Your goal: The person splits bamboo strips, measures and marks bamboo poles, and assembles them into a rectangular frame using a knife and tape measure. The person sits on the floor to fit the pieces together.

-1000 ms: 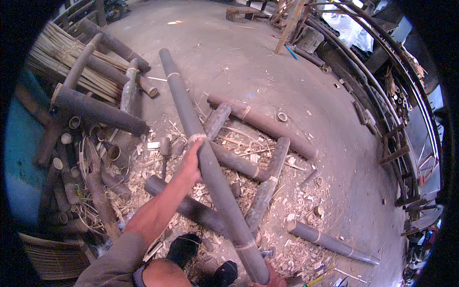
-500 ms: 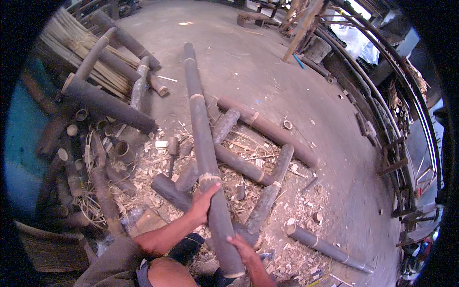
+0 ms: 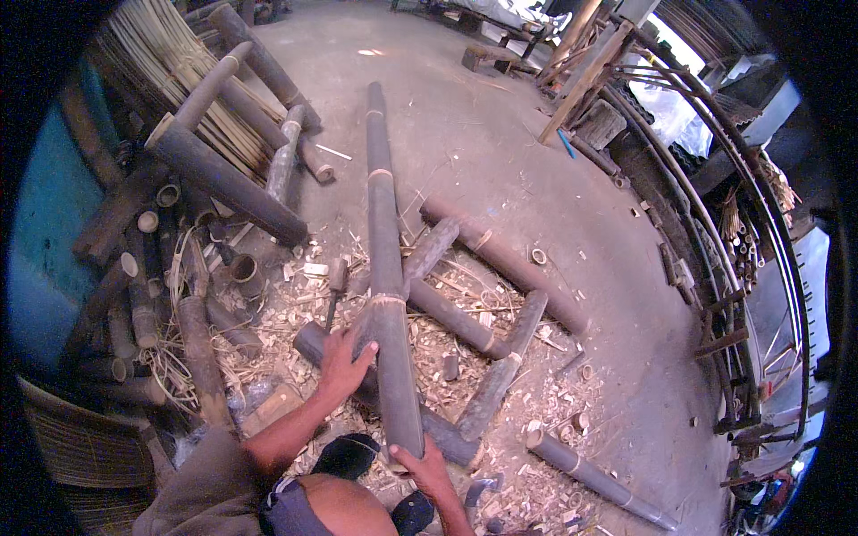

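Observation:
A long dark bamboo pole (image 3: 391,357) with pale rings at its joints stretches away from me over a low bamboo frame (image 3: 460,317). My right hand (image 3: 424,466) grips the pole's near end, thumb on the near left side and fingers at the right. Beside the pole's left side is my left hand (image 3: 344,364), its thumb and fingers apart; whether its thumb touches the pole is unclear. A tool with a thick wooden part (image 3: 337,275) and thin dark shaft stands left of the pole. Near my right wrist lies a metal blade (image 3: 483,487), partly hidden.
Pale wood chips (image 3: 447,375) cover the floor around the frame. Bamboo offcuts (image 3: 143,304) crowd the left side, below a rack (image 3: 228,188) holding thin strips. A shorter bamboo length (image 3: 599,478) lies at right. A wooden post (image 3: 585,80) stands at the far right.
The pole has slid forward, away from me, its near end now higher in view. My left hand has come off the pole to its left side; my right hand has moved to its end.

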### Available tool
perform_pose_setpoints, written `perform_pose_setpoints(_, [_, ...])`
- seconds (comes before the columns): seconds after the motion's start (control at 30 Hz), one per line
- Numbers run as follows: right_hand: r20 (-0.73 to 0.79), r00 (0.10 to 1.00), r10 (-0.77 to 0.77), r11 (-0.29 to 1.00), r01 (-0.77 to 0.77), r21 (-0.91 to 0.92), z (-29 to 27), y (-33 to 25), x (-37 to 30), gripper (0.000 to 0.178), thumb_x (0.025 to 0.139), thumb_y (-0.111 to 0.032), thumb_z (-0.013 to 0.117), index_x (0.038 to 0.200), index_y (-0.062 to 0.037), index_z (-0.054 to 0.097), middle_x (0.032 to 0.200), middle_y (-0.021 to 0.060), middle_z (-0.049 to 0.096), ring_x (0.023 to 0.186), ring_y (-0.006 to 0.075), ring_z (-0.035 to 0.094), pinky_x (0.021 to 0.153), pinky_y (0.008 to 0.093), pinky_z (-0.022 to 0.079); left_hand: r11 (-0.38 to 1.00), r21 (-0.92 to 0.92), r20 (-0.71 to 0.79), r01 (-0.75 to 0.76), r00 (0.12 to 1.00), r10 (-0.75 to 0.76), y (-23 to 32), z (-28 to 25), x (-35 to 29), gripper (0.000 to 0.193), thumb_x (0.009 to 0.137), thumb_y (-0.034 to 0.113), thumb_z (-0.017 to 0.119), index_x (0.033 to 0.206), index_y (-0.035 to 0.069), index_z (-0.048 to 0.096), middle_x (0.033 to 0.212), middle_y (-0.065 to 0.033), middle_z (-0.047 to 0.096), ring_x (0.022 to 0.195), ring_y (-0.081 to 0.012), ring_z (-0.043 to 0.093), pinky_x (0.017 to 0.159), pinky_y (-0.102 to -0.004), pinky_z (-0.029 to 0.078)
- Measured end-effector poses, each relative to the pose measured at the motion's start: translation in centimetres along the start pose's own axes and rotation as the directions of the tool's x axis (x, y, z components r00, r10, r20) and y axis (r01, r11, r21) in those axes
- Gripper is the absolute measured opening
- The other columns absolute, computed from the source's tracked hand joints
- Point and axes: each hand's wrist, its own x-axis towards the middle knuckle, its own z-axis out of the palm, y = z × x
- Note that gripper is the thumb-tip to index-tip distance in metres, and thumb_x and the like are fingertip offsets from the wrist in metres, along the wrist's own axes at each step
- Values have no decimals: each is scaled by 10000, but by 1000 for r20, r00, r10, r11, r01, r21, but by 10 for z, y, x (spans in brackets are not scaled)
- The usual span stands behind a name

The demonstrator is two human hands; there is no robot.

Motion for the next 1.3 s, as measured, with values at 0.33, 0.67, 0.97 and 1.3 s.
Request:
perform_pose_setpoints(0.33, [-332, 879, -342, 574, -84, -815, -11, -20, -17, 994, 759, -503, 784, 1519, -51, 330, 1073, 235, 581, 962, 427, 646, 792, 500, 575, 823, 452, 234, -344, 936, 263, -40, -28, -5, 780, 837, 617, 630, 1290, -17, 596, 1221, -184, 619, 1317, -355, 436, 1187, -611, 131])
perform_pose_setpoints(0.67, [-240, 897, -371, 498, -27, -867, 4, -14, -17, 1033, 796, -418, 783, 1581, -68, 210, 1188, 273, 528, 999, 433, 616, 822, 509, 541, 798, 374, 283, -473, 877, 388, -41, -29, -47, 850, 848, 604, 633, 1384, -44, 512, 1401, -209, 519, 1374, -373, 390, 1202, -596, 124])
perform_pose_setpoints(0.97, [-154, 763, -628, 305, 59, -951, 10, 7, -14, 939, 810, -410, 749, 1588, -176, 276, 1215, 282, 566, 896, 389, 637, 735, 482, 544, 953, -287, 264, -97, 948, 176, -71, -67, -95, 608, 932, 418, 676, 1359, 2, 553, 1399, -213, 496, 1332, -340, 438, 1118, -440, 349])
perform_pose_setpoints(1.3, [-83, 883, -462, 397, 122, -910, 13, 1, -16, 975, 822, -344, 769, 1600, -300, 182, 1224, 249, 467, 984, 441, 613, 746, 541, 573, 858, -512, -29, -29, 999, 17, -19, -229, -145, 357, 1012, 354, 607, 1025, 1, 656, 860, -19, 632, 789, -141, 581, 747, -289, 477])
